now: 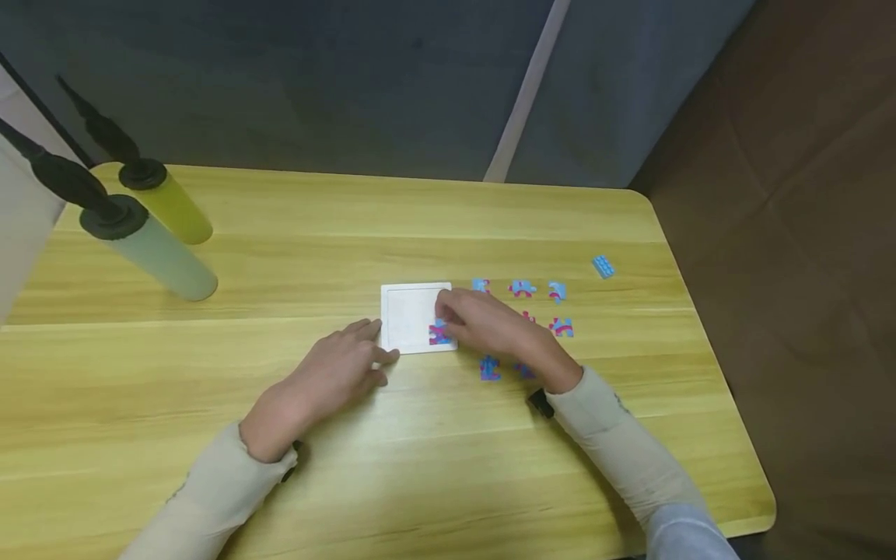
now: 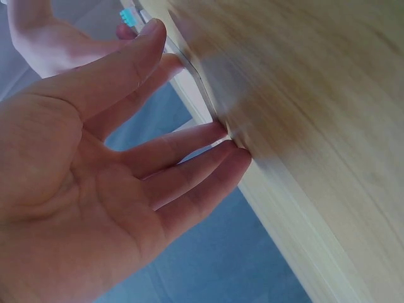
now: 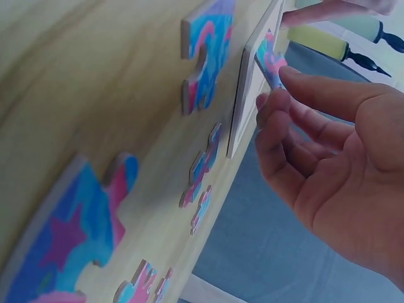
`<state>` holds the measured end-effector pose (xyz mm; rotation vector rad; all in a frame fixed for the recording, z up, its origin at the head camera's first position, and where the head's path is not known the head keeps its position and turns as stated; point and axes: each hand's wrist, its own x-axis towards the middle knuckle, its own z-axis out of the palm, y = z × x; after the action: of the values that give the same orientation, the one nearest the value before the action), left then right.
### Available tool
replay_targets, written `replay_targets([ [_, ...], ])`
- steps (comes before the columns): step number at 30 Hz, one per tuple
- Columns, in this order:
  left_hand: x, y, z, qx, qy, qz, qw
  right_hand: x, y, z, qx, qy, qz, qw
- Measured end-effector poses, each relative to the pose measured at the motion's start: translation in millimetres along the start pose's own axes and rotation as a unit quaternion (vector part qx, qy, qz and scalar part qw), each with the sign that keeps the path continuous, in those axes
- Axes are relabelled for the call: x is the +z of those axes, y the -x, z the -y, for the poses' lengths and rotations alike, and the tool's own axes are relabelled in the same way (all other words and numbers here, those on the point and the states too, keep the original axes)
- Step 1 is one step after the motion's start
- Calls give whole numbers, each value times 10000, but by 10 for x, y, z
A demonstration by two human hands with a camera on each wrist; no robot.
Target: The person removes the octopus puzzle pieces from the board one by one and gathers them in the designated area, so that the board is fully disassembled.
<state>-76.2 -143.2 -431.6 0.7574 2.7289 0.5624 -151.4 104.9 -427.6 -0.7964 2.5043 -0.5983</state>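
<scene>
A white puzzle tray with a raised rim lies on the wooden table. My left hand rests at its lower left corner, fingers along the left side and thumb at the near edge. In the left wrist view those fingers look fairly straight, tips on the table. Over the tray's near right corner, my right hand pinches a pink and blue jigsaw piece. The right wrist view shows this piece tilted at the thumb and fingertips. Part of it is hidden by the hand.
Several loose jigsaw pieces lie right of the tray, among them a near piece and a far piece; the right arm partly covers some. A blue toy brick lies farther right. Green and yellow pump bottles stand at left.
</scene>
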Motion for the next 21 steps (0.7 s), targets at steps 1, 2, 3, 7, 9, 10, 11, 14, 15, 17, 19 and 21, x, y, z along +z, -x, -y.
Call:
replay_targets([
  [1,1,2,0,-10,0,-4,10000,2,-5,6,-17,-16,-11,10000],
  [2,3,6,1,-23,-1,-3,10000,5,-10,8,-30,-35,-14,10000],
  [3,4,6,2,-33,-1,-1,10000,7,-13,10,-41,-51,-17,10000],
  [7,11,7,5,-25,12,-12,10000,6,3,1,-23,-200,-36,9998],
  [9,13,6,6,0,3,-27,10000,-10,25,-8,-16,-315,-62,9995],
  [10,15,5,7,11,-2,-37,10000,-19,39,-14,-6,-367,-79,9993],
  [11,16,5,8,15,-10,-40,10000,-31,54,-21,3,-405,-99,9991],
  [14,15,4,7,16,-15,-42,10000,-66,91,-38,19,-490,-144,9987],
  [15,14,6,6,10,-10,-39,10000,-75,103,-43,22,-509,-163,9986],
  [17,11,4,3,1,-4,-32,10000,-92,126,-52,2,-500,-195,9986],
  [19,7,4,0,-4,0,-29,10000,-107,153,-54,-27,-474,-221,9986],
  [21,5,5,0,-6,-11,-33,10000,-122,182,-52,-49,-478,-243,9986],
])
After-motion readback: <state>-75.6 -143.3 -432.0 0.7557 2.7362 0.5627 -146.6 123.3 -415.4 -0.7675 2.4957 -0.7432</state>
